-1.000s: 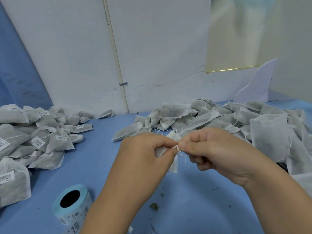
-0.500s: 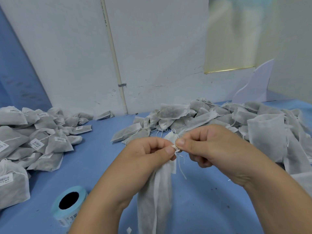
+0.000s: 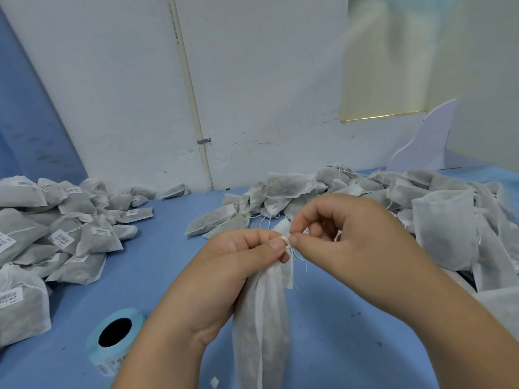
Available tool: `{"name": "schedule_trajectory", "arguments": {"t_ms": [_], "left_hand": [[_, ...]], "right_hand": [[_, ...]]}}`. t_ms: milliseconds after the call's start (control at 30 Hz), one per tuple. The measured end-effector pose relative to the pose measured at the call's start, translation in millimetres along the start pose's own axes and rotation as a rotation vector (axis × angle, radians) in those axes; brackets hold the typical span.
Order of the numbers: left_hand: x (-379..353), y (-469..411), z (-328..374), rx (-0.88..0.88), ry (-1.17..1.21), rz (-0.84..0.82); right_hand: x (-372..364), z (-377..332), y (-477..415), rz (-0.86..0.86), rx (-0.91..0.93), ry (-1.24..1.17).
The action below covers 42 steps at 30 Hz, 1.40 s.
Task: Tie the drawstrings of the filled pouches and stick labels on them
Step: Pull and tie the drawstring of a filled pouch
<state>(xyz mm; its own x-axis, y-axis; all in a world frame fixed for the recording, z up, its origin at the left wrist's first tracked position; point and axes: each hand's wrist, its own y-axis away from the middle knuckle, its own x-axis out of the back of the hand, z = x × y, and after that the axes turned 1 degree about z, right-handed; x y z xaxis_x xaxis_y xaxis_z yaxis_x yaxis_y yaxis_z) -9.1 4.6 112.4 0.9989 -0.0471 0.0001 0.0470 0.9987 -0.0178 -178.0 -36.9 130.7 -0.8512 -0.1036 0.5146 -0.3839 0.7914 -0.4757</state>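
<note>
The filled pouch is held over the blue bench, between both hands. Its long axis runs near vertical, with the gathered neck up and the body pointing down toward the viewer. The left hand grips the neck, fingers curled round it. The right hand pinches the drawstring at the neck. Loose string ends dangle just below.

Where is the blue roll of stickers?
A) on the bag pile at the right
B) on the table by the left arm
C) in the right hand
B: the sticker roll lies on the blue table beside the left forearm, held by nobody.
</note>
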Motion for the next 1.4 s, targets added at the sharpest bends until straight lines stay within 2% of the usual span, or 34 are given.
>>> {"name": "schedule_trajectory", "arguments": {"t_ms": [167,367,533,667,900,1033,1133,1400], "left_hand": [[0.4,-2.0,-3.6,-0.008,-0.036,0.035],[-0.9,-3.6,-6.5,-0.039,-0.076,0.137],[-0.7,-3.8,-6.0,-0.043,-0.057,0.136],[-0.5,-2.4,-3.9,-0.058,-0.064,0.122],[7.9,1.5,-0.2,-0.072,-0.112,0.240],[6.9,0.5,-2.4,-0.040,-0.239,0.172],[8.0,1.0,-2.4,-0.030,-0.324,0.030],[17.9,-0.2,-10.7,0.069,-0.390,-0.226]], "right_hand": [[0.6,-3.0,2.2,-0.016,0.077,0.178],[-1.9,-4.4,2.4,0.027,0.078,0.199],[-3.7,-3.2,1.1,0.053,0.089,0.226],[-2.9,1.2,-0.5,0.044,0.074,0.128],[16.1,8.7,-3.0,0.018,0.001,-0.044],[17.4,11.2,-3.9,0.008,-0.002,-0.044],[18.5,14.7,-5.9,0.054,-0.024,-0.072],[18.6,20.6,-9.9,0.144,-0.045,-0.062]]}}
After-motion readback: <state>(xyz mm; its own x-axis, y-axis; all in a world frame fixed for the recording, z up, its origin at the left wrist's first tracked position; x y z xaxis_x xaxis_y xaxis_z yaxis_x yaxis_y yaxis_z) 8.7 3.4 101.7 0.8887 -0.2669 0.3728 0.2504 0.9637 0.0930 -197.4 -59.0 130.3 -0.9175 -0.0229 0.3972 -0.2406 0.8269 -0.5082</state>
